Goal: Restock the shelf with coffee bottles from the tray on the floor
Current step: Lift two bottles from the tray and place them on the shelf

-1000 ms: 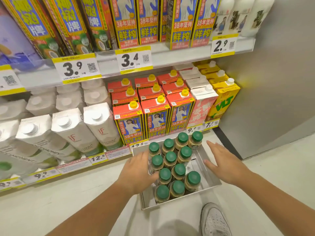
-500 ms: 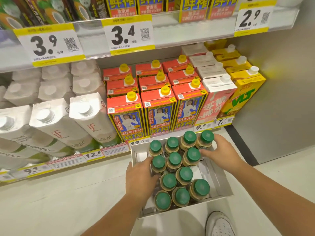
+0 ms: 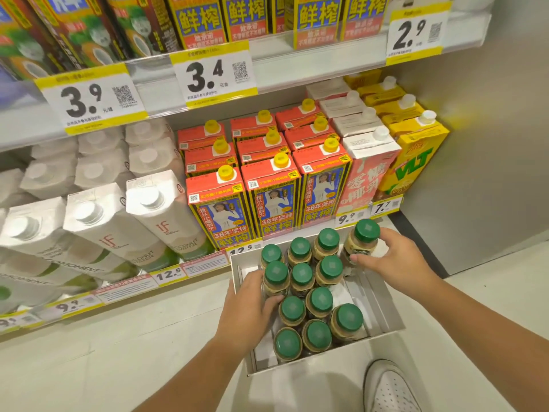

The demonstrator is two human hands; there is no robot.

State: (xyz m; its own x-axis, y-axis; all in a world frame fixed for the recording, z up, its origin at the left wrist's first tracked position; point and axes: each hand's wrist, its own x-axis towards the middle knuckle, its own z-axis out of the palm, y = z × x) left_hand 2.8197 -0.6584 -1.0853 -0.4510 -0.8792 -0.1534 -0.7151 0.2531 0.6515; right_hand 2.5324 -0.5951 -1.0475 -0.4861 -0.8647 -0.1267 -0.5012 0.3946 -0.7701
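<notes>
A white tray [image 3: 383, 295] on the floor holds several green-capped coffee bottles [image 3: 319, 300] standing close together. My right hand [image 3: 395, 260] grips the far right bottle [image 3: 364, 239], which stands higher than the others. My left hand [image 3: 248, 307] is wrapped around a bottle [image 3: 276, 276] at the left side of the tray, fingers on its body. The bottom shelf [image 3: 124, 295] lies just behind the tray.
The bottom shelf is packed with white coconut water cartons [image 3: 148, 218], red-topped juice cartons [image 3: 271, 200] and yellow VLT cartons [image 3: 416, 162]. A grey wall panel [image 3: 490, 144] stands at the right. My white shoe [image 3: 389, 388] is beside the tray's near edge.
My right hand has closed on the far right bottle and raised it slightly. My left hand has moved further in and taken hold of a left-side bottle. The view has dropped nearer.
</notes>
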